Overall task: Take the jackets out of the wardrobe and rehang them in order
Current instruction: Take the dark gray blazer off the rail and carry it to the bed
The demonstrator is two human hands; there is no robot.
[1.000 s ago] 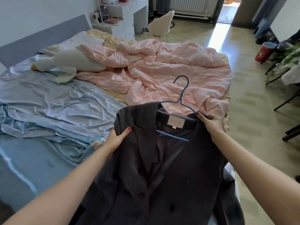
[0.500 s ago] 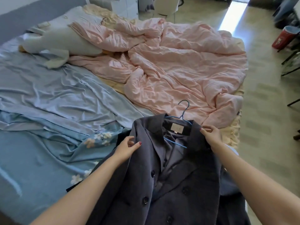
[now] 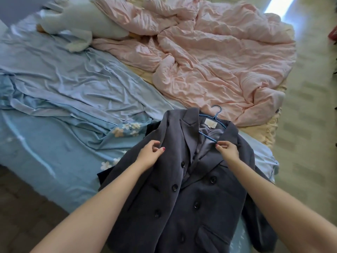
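- Grey wool-look jacket (image 3: 191, 179) lies front-up at the near edge of the bed (image 3: 54, 157), its blue hanger (image 3: 213, 123) inside the collar.
- Left hand (image 3: 149, 154) grips the left shoulder cloth; right hand (image 3: 228, 148) seems to pinch the hanger's lower bar at the lapel.
- Step in hand, likely: laying out and unhanging.
- Next move calls for sliding the hanger free while the shoulder stays pinned.

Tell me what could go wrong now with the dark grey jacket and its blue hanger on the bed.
1. The thin blue wire hanger sits skewed inside the dark grey double-breasted jacket; pulled by the right hand, it might snag the lining.
2. The left hand gathers the lapel and may crease it.
3. The hook could catch the crumpled pink quilt.
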